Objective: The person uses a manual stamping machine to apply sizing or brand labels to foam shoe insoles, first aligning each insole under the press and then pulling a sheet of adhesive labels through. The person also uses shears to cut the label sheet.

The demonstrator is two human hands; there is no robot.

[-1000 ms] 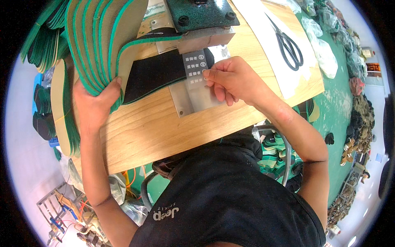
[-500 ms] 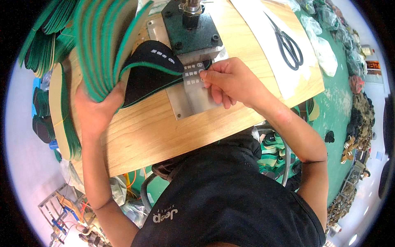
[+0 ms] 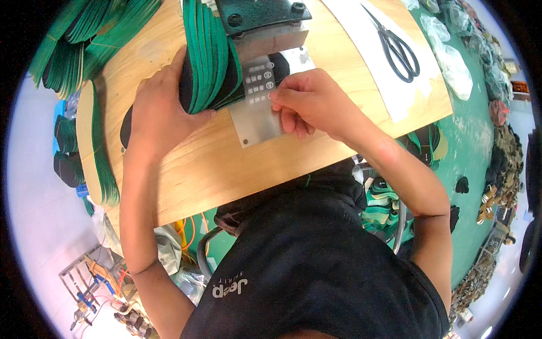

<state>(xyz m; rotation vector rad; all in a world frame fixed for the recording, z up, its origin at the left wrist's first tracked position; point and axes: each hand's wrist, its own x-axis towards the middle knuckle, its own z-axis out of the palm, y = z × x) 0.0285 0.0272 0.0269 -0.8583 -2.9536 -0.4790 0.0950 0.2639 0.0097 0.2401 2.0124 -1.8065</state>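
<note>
My left hand [image 3: 161,110] is wrapped round a thick stack of green insoles with black faces [image 3: 206,62], its thumb along the near end. The stack stands on edge at the left side of a flat metal plate [image 3: 257,127]. My right hand [image 3: 316,104] pinches the edge of a clear film strip with rows of small white prints [image 3: 259,85], held over the plate. A black rounded piece [image 3: 279,66] shows under the film, below the metal block of a press [image 3: 262,20]. Another black edge [image 3: 126,127] shows beside my left wrist, mostly hidden.
Black-handled scissors [image 3: 398,53] lie on white paper [image 3: 389,93] at the table's right. Banded insole bundles [image 3: 84,39] crowd the far left, and a beige-and-green stack [image 3: 96,147] lies along the left edge of the wooden table [image 3: 226,186]. Plastic bags [image 3: 451,68] lie on the floor at right.
My left hand has turned and brought the insole stack down and right, beside the plate. The black insole near the press is now mostly covered. My right hand still pinches the film.
</note>
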